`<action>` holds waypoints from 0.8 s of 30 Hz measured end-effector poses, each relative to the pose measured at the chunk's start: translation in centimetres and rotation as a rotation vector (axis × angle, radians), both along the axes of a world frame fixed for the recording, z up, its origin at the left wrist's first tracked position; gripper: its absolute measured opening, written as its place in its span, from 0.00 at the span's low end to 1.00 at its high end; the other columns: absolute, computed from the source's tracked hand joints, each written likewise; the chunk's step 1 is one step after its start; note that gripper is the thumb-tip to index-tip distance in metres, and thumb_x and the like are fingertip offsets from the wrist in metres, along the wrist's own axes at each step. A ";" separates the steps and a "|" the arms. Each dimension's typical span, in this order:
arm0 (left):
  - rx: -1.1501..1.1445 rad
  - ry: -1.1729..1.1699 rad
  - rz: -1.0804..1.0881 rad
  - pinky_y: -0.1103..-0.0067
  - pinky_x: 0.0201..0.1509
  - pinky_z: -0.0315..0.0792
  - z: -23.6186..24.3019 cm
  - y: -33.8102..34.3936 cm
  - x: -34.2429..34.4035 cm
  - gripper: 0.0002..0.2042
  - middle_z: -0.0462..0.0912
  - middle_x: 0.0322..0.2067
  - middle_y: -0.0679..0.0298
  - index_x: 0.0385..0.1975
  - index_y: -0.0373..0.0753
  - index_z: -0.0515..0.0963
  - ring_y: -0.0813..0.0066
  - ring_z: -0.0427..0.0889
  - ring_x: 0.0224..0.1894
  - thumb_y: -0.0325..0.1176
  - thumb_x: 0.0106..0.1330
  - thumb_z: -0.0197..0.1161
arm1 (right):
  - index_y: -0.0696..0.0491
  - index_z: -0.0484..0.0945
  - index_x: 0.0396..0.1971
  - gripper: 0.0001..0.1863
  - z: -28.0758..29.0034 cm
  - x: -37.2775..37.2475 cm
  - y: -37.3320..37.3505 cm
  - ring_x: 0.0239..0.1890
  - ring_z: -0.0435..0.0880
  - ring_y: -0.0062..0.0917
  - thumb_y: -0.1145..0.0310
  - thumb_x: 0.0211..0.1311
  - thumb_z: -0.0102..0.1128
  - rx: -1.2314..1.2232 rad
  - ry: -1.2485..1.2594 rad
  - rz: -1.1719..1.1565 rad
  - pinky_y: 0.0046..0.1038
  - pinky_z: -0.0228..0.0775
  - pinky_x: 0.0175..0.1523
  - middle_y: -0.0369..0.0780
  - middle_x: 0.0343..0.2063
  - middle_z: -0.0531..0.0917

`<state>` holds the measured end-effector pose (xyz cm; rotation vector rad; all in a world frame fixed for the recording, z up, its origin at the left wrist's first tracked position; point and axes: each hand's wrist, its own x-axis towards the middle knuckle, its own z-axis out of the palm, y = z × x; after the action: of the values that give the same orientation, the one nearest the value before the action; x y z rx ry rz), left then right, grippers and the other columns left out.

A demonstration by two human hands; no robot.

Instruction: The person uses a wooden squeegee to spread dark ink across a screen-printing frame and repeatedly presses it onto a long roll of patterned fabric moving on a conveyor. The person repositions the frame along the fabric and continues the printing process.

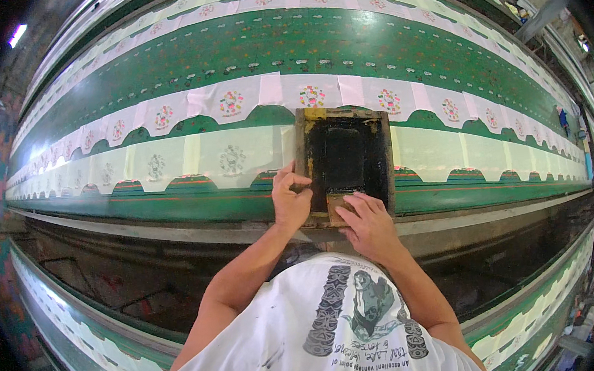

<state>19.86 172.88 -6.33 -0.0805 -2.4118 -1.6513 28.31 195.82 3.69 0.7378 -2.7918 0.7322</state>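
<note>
A wooden screen-printing frame [387, 157] with black ink on its mesh lies over the row of pale cloth pieces on the long green table. My left hand [291, 198] grips the left side of this frame near its lower corner, with fingers curled. My right hand [370, 225] holds a small wooden squeegee [339, 208] at the near end of the mesh, inside the frame. The squeegee's blade is hard to make out against the dark ink. Left of the frame, a pale cream cloth piece [228, 154] bears a dark outline print. Cloth under the frame is hidden.
Beyond the frame runs a row of pink cloth pieces [231, 101] with coloured prints. The green table [244, 46] curves across the view, with more printed rows at its far side. A pale rail [175, 228] lines its near edge. Another table [107, 340] stands behind me.
</note>
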 end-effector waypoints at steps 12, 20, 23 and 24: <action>0.023 -0.042 -0.004 0.58 0.88 0.58 -1.0 0.5 -0.3 0.11 0.82 0.71 0.45 0.36 0.40 0.87 0.46 0.76 0.76 0.17 0.55 0.72 | 0.47 0.91 0.51 0.16 3.1 -10.1 3.0 0.51 0.88 0.46 0.77 0.68 0.63 0.063 -0.418 0.196 0.45 0.81 0.59 0.44 0.44 0.88; 0.180 -0.084 -0.045 0.64 0.81 0.69 -2.6 -0.9 -1.3 0.10 0.83 0.70 0.44 0.49 0.39 0.88 0.53 0.85 0.68 0.20 0.71 0.69 | 0.47 0.90 0.56 0.20 -0.4 -19.2 2.1 0.53 0.88 0.48 0.77 0.68 0.63 0.057 -0.163 -0.029 0.50 0.81 0.59 0.46 0.45 0.89; 0.248 -0.258 -0.070 0.68 0.71 0.77 -0.6 -1.1 -1.9 0.11 0.83 0.68 0.46 0.48 0.39 0.88 0.60 0.87 0.65 0.18 0.71 0.69 | 0.47 0.90 0.59 0.24 -1.7 -19.8 1.8 0.53 0.88 0.49 0.78 0.66 0.62 0.056 -0.156 -0.100 0.50 0.81 0.60 0.46 0.49 0.89; 0.248 -0.256 -0.070 0.69 0.69 0.78 -0.5 -1.2 -1.9 0.11 0.83 0.68 0.46 0.48 0.38 0.88 0.61 0.87 0.64 0.17 0.70 0.69 | 0.47 0.90 0.59 0.24 -1.8 -19.5 1.7 0.53 0.88 0.49 0.79 0.65 0.62 0.088 -0.138 -0.089 0.50 0.80 0.61 0.46 0.49 0.89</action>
<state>17.94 171.70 -6.85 0.0936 -2.3773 -2.0936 8.76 197.51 1.86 0.5941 -2.9764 0.6718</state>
